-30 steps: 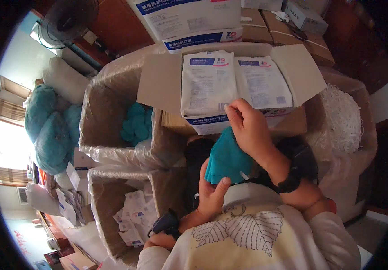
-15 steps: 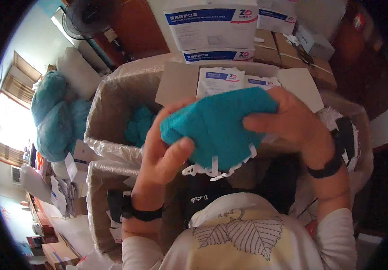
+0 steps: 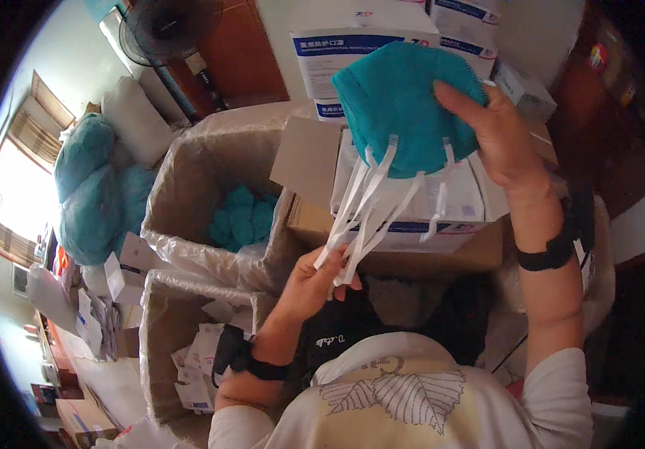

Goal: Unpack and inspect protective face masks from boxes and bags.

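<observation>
My right hand [image 3: 503,141] holds a stack of teal face masks [image 3: 403,105] raised high in front of me. White straps [image 3: 367,217] hang down from the stack. My left hand [image 3: 313,278] is below, fingers closed around the ends of those straps. Both wrists wear black bands. Behind the masks stands an open cardboard box [image 3: 404,236] with white packets inside.
A plastic-lined box [image 3: 203,194] at the left holds more teal masks [image 3: 244,217]. A second lined box [image 3: 165,337] below it holds white packets. Large teal bags [image 3: 94,191] lie at far left. White cartons [image 3: 337,52] and a fan [image 3: 161,26] stand at the back.
The mask stack has risen from chest height to high at the right. My left hand let go of the stack and dropped to grasp the hanging straps.
</observation>
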Demonstrator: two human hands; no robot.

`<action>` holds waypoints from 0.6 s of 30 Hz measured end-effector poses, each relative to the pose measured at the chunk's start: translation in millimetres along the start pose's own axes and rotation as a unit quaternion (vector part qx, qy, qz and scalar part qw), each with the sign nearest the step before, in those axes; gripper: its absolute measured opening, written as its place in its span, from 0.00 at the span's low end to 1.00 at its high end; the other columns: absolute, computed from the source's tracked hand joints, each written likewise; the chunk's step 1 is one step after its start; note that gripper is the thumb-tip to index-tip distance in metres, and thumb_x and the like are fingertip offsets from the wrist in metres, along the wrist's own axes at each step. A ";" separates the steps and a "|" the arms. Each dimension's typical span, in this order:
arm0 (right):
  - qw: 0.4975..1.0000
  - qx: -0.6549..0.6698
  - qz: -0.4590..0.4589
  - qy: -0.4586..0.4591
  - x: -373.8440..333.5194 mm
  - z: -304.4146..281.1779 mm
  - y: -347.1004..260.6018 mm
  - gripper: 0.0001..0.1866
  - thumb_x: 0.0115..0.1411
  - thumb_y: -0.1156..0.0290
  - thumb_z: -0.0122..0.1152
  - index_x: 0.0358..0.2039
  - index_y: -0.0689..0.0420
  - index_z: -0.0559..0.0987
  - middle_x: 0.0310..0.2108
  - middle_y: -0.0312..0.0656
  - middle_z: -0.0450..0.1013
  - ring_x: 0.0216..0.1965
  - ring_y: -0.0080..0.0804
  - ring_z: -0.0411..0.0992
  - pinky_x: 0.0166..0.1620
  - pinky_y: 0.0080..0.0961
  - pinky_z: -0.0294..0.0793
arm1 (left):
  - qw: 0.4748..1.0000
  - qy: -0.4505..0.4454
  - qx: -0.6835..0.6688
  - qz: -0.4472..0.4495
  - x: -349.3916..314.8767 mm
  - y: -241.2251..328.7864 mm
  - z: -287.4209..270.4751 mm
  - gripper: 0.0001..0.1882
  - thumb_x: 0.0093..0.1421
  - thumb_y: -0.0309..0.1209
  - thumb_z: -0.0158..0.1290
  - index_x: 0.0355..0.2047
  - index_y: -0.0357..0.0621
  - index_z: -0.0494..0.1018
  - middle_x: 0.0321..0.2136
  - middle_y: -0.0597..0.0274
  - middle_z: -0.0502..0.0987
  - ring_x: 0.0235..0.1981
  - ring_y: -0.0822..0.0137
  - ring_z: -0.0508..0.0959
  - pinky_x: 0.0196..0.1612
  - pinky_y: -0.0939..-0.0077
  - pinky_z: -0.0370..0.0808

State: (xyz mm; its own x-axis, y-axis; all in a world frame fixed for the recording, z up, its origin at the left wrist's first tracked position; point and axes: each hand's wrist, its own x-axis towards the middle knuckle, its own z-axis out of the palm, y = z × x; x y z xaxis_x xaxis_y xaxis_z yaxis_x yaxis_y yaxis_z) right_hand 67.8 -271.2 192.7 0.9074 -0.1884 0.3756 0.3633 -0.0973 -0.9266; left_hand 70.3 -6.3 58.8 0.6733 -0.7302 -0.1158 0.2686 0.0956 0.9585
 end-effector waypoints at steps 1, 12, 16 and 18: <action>1.000 0.015 0.014 0.003 -2.6 3.3 -10.3 0.15 0.53 0.61 0.59 0.33 0.61 0.77 0.30 0.34 0.74 0.29 0.18 0.71 0.35 0.16 0.71 | 1.000 0.004 0.007 0.021 0.6 1.5 -2.5 0.16 0.62 0.37 0.41 0.44 0.41 0.68 0.25 0.61 0.76 0.25 0.77 0.73 0.27 0.84 0.71; 0.996 -0.088 -0.030 0.003 9.2 -8.6 -44.7 0.19 0.52 0.60 0.60 0.37 0.62 0.74 0.31 0.35 0.73 0.29 0.19 0.71 0.35 0.16 0.71 | 0.957 0.140 -0.134 0.215 7.0 45.3 -35.1 0.12 0.61 0.37 0.44 0.36 0.42 0.70 0.32 0.64 0.74 0.26 0.77 0.69 0.27 0.84 0.66; 0.999 -0.023 0.002 0.026 8.5 -21.8 -40.2 0.21 0.53 0.58 0.58 0.40 0.62 0.72 0.34 0.36 0.72 0.31 0.21 0.72 0.36 0.18 0.72 | 0.967 0.087 -0.117 0.209 -1.0 53.9 -49.6 0.12 0.61 0.38 0.43 0.35 0.42 0.69 0.30 0.64 0.73 0.26 0.75 0.70 0.25 0.83 0.67; 0.999 -0.003 0.019 0.031 7.1 -24.6 -40.9 0.21 0.53 0.57 0.57 0.40 0.61 0.72 0.35 0.37 0.72 0.32 0.22 0.72 0.37 0.19 0.72 | 0.971 0.090 -0.093 0.203 -4.4 58.0 -51.7 0.13 0.60 0.39 0.44 0.31 0.42 0.69 0.28 0.65 0.72 0.24 0.73 0.70 0.25 0.81 0.69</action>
State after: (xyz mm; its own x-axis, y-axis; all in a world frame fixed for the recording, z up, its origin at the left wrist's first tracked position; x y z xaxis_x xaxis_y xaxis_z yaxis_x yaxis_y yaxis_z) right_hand 54.2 -292.6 233.7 0.9055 -0.2519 0.3416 0.3280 -0.0955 -0.9398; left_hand 118.6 37.4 101.5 0.8544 -0.4785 0.2024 0.0641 0.4837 0.8729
